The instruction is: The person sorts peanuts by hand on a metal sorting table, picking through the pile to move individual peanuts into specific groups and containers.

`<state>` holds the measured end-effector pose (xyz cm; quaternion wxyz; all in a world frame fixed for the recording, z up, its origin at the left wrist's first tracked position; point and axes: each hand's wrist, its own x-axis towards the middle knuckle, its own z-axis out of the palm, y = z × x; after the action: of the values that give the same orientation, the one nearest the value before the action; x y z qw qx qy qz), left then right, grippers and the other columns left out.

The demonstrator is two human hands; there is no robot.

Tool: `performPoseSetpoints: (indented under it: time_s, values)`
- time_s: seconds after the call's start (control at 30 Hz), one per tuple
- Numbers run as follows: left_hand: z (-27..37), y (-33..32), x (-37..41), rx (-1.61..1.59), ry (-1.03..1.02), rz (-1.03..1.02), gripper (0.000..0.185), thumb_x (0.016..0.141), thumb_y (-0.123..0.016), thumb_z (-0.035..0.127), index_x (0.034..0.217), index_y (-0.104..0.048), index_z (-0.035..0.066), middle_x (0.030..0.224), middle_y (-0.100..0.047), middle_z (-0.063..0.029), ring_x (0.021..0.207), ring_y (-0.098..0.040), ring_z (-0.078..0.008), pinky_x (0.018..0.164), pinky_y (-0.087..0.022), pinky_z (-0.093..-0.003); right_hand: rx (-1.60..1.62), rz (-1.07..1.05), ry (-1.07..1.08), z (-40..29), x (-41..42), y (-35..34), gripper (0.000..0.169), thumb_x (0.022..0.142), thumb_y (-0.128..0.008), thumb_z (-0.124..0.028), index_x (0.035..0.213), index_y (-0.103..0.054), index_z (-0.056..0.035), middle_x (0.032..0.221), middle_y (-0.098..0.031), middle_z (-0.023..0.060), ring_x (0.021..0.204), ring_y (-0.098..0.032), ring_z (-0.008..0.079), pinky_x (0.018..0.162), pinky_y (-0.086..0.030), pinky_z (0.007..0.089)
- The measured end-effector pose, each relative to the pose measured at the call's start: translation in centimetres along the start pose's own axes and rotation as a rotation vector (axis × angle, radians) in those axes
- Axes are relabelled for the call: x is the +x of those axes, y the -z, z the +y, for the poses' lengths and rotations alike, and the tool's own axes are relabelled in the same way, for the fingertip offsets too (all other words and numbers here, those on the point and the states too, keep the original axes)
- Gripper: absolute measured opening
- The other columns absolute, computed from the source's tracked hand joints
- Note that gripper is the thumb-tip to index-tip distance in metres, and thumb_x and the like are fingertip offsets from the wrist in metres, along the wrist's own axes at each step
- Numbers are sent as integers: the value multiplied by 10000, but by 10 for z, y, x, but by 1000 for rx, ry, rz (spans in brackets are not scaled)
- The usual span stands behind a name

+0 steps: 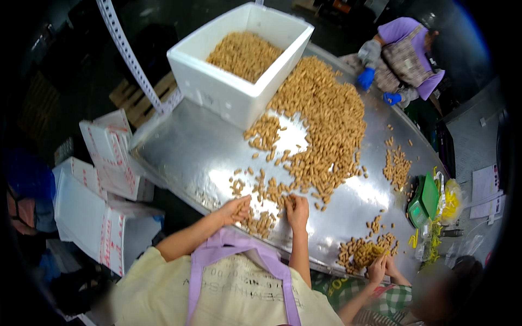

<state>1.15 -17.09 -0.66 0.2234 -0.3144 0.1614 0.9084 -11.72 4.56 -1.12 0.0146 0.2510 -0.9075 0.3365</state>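
Unshelled peanuts [330,122] lie in a large heap on a stainless steel table [175,138], with smaller loose groups nearer to me. My left hand [237,210] is at the table's near edge with its fingers curled around a few peanuts, beside a small pile of peanuts [261,224]. My right hand [297,208] is on the near side of the scattered peanuts; its fingertips touch some at the heap's edge, and whether it grips one is hidden.
A white foam box [216,91] holding peanuts stands at the back. Across the table is a co-worker in blue gloves [366,78]. At right, another person's hands [377,268] are at a peanut pile, near a green scale [424,199]. White foam boxes [81,216] stand left.
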Motion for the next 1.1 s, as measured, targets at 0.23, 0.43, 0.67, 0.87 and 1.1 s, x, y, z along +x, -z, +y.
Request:
performPoseSetpoints:
  time_s: [0.23,0.43,0.67,0.87,1.1]
  values:
    - [17,11,2,8,-139,-71,250,948,-472,337,837,-511,117,661,-461,19,504,-396,-56,322,-231,-153,239,-114,-213,-11,-10,-5,191,793,-665,-87,973,-632,-35,844,-559,91,658,-564,193,624,-472,299]
    - [20,21,14,5,-110,-119,245,956,-453,321,851,-512,107,692,-456,14,511,-394,-49,324,-246,-147,-35,-169,-194,-35,21,4,316,795,-664,-193,1068,-589,-54,927,-569,120,683,-590,236,646,-484,328]
    - [15,28,23,10,-97,-1,233,909,-540,338,891,-565,107,709,-507,18,457,-375,-38,308,-217,-161,18,-260,91,-53,97,-32,423,781,-657,-168,1166,-527,-52,1026,-570,147,702,-583,247,657,-472,366]
    - [11,27,22,55,-188,-157,270,925,-507,366,934,-531,97,635,-470,20,456,-365,-43,302,-186,-156,-127,-278,252,-43,129,-78,360,831,-613,-154,1151,-480,-55,1054,-481,195,926,-526,365,778,-429,434]
    - [4,32,22,27,-252,-207,298,923,-502,367,988,-524,77,612,-464,13,443,-357,-46,307,-191,-160,-160,-329,331,-40,128,-85,335,878,-575,-188,1170,-475,-58,941,-542,143,731,-567,291,650,-447,401]
